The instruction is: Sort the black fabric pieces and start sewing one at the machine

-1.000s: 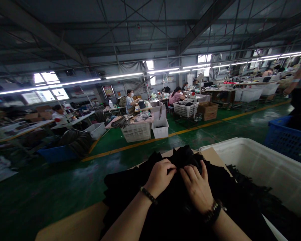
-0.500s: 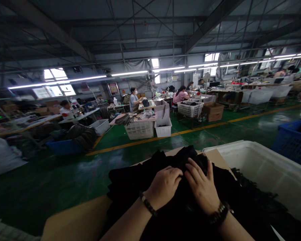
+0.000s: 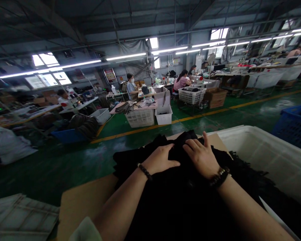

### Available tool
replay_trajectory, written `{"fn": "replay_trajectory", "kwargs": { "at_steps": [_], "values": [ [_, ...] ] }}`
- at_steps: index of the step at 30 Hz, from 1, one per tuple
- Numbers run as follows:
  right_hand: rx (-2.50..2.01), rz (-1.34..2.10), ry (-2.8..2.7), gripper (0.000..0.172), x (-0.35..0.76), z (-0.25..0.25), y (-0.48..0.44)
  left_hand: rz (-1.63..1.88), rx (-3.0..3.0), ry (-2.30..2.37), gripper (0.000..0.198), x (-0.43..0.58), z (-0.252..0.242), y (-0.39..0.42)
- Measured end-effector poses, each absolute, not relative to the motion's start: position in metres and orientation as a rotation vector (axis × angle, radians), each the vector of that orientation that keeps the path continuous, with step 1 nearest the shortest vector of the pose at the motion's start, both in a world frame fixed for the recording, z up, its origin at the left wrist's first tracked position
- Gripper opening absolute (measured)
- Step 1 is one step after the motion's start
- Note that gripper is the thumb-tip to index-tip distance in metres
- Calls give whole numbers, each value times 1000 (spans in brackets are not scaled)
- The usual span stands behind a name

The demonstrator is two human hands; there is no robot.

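Note:
A heap of black fabric (image 3: 145, 197) lies on a brown table (image 3: 82, 204) right in front of me. My left hand (image 3: 160, 160) rests on top of the heap, its fingers curled and pinching a fold of the cloth. My right hand (image 3: 202, 155) lies beside it on the same heap, fingers bent and pressing into the fabric, thumb sticking up. The two hands almost touch at the fingertips. Each wrist carries a beaded bracelet.
A large white plastic bin (image 3: 263, 157) with more black fabric stands to my right, a blue crate (image 3: 294, 125) beyond it. A checked cloth (image 3: 20, 217) lies at the lower left. Across the green floor, people sit at worktables among white bins (image 3: 140, 117) and cartons.
The camera has tilted down and the hands now sit higher in view. Both hands stay on the black fabric; the left hand's fingers have spread a little flatter over the fold.

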State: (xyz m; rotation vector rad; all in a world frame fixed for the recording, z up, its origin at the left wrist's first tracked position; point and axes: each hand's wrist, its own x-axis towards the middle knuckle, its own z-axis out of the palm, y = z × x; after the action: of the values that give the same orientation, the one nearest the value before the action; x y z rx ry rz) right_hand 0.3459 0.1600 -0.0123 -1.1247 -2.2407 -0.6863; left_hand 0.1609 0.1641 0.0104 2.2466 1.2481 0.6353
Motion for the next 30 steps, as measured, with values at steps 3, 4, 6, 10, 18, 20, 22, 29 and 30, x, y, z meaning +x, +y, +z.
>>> {"fn": "replay_trajectory", "kwargs": {
  "at_steps": [3, 4, 6, 10, 18, 20, 22, 29, 30],
  "values": [
    [-1081, -676, -2144, 29, 356, -21, 145, 630, 2157, 1098, 69, 150, 15, 156],
    [-1079, -667, -2100, 30, 359, -24, 139, 611, 2156, 1102, 75, 148, 15, 150],
    [-1099, -643, -2013, 31, 363, -28, 127, 567, 2210, 1180, 90, 150, 11, 133],
    [-1123, -622, -1913, 26, 363, -30, 111, 544, 2425, 1370, 105, 170, -10, 94],
    [-1153, -671, -1922, 21, 359, -25, 113, 522, 2544, 1567, 87, 197, -3, 92],
    [-1146, -697, -1969, 23, 357, -20, 120, 460, 2499, 1595, 86, 198, 5, 105],
    [-1129, -727, -2019, 25, 353, -15, 128, 355, 2497, 1609, 78, 196, 9, 116],
    [-1087, -699, -2086, 25, 342, -8, 151, 300, 2670, 1222, 84, 181, 4, 135],
    [-1084, -689, -2071, 25, 343, -9, 153, 278, 2683, 1166, 82, 179, 6, 136]
  ]
}}
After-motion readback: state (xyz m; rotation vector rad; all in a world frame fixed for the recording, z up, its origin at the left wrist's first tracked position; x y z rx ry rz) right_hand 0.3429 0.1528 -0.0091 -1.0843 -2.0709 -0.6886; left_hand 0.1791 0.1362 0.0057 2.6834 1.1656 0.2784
